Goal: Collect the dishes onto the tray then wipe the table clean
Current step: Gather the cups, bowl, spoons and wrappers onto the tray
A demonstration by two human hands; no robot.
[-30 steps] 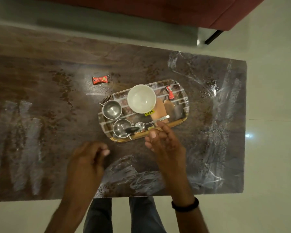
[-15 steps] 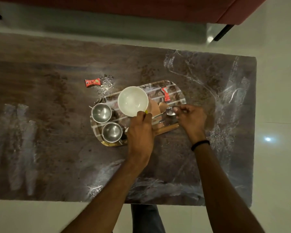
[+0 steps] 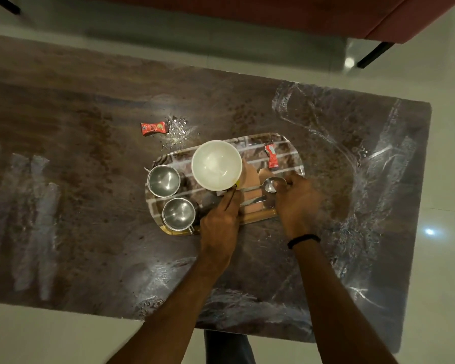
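Two hands work over the brick-patterned oblong tray (image 3: 286,143) at once: my left hand (image 3: 221,222) has its fingers pinched together on the near rim of the round white bowl (image 3: 216,164), seemingly to steady or nudge it, while my right hand (image 3: 296,203) has its fingers closed around a shiny metal spoon (image 3: 269,183), whose bowl lies just left of my fingertips and whose handle points toward my left fingers. I judge I am laying it down flat so it will not roll when the tray is carried. Two small steel cups (image 3: 164,180) sit left of my left hand, and one red sachet (image 3: 271,158) lies on the tray just beyond my right fingers. Another red sachet (image 3: 153,128) lies on the dark stone table (image 3: 63,206) well beyond and left of my left hand, beside a glinting spill (image 3: 177,132) not yet wiped. Compared with half a second ago, both hands hold nearly the same positions, and the spoon's bowl now shows more clearly.
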